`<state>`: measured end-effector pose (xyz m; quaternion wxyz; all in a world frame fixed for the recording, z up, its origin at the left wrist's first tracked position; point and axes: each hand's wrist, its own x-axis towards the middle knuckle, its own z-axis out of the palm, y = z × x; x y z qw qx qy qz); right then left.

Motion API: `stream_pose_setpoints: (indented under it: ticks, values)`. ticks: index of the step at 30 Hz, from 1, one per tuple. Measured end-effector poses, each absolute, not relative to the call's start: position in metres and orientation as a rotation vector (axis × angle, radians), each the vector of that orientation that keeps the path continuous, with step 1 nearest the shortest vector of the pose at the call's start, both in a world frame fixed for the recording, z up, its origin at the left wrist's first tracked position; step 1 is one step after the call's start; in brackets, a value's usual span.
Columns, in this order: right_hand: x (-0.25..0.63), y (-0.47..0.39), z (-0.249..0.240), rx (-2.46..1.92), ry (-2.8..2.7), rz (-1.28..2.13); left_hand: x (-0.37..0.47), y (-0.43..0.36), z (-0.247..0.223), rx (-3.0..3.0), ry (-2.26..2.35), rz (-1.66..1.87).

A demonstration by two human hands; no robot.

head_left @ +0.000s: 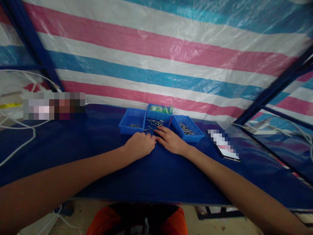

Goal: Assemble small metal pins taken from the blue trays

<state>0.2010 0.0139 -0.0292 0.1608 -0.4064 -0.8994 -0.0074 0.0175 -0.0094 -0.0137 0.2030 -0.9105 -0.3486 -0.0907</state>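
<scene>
My left hand (pixel 140 145) rests on the blue table with its fingers curled; whatever its fingertips hold, if anything, is hidden. Beside it, my right hand (pixel 170 139) lies palm down with its fingers spread, at the near edge of a loose pile of screws (pixel 156 122). A left blue tray (pixel 132 130) has a few screws in it. On the right, another blue tray (pixel 193 137) contains several screws. Behind the pile stands a third blue tray (pixel 158 114) with green packets (pixel 160 108) inside.
A phone (pixel 227 152) lies on the blue table (pixel 146 179) to the right. White cables (pixel 26 137) run across the far left. Striped sheeting (pixel 158 65) hangs behind, between blue metal posts (pixel 41 49).
</scene>
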Motion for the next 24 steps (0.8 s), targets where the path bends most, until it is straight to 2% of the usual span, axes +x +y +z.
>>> stream_pose_setpoints:
  ticks: [15,24]
  values:
    - [0.169,0.025,-0.006,-1.322,-2.657,-0.396,0.016,-0.009,-0.013,-2.568,-0.997,-0.297]
    - [0.164,0.043,-0.01,-1.388,-2.68,-0.33,0.016,-0.008,-0.014,-2.579,-1.013,-0.295]
